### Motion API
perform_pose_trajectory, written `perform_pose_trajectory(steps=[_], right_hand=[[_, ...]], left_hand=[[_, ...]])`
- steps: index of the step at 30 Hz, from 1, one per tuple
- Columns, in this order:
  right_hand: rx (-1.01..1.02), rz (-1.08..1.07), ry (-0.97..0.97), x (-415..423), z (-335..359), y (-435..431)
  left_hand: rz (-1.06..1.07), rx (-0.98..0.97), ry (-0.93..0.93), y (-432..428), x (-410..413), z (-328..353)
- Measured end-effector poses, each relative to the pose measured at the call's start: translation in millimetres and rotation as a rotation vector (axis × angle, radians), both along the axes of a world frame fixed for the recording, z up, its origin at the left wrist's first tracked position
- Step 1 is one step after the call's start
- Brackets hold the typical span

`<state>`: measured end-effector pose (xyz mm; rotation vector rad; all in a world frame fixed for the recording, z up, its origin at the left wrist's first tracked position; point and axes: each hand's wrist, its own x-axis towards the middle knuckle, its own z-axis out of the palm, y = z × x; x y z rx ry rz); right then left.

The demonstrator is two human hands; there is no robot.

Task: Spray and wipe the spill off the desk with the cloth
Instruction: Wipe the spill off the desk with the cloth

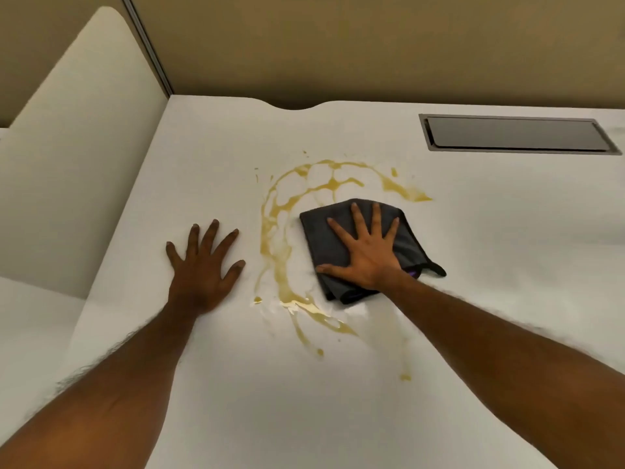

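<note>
A dark metal hatch [517, 134] is set flush into the white worktop [473, 265] at the far right, well apart from the yellow spill [287, 204]. The right hand [365, 252] presses flat on the folded grey cloth [324, 245], fingers [355, 214] spread, inside the spill's ring. The left hand [203, 265] lies flat on bare worktop beside it, fingers apart. A beige partition [372, 45] stands behind.

— What is worn on the arms?
— Nothing that shows; both forearms are bare to the frame's edge; no sleeve, no cuff.
— Anything on the left grip [203, 265] or the right grip [367, 248]?
— No glove, ring, watch or band visible; fine hair shows along both forearms behind each grip.
</note>
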<state>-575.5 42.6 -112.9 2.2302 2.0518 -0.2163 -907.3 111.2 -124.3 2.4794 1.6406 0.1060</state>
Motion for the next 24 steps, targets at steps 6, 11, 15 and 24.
perform_pose_trajectory(steps=[6,11,15,24], right_hand=[[0.099,0.134,0.037,32,-6,-66],[0.072,-0.119,0.036,35,9,-20],[0.047,0.133,0.058,-48,4,-10],[0.102,0.253,0.078,-13,-3,-105]], left_hand=[[0.004,-0.013,0.002,0,1,3],[0.005,0.009,-0.007,6,0,-2],[0.01,0.003,0.002,4,-2,-5],[0.002,-0.016,0.014,-21,-9,-1]])
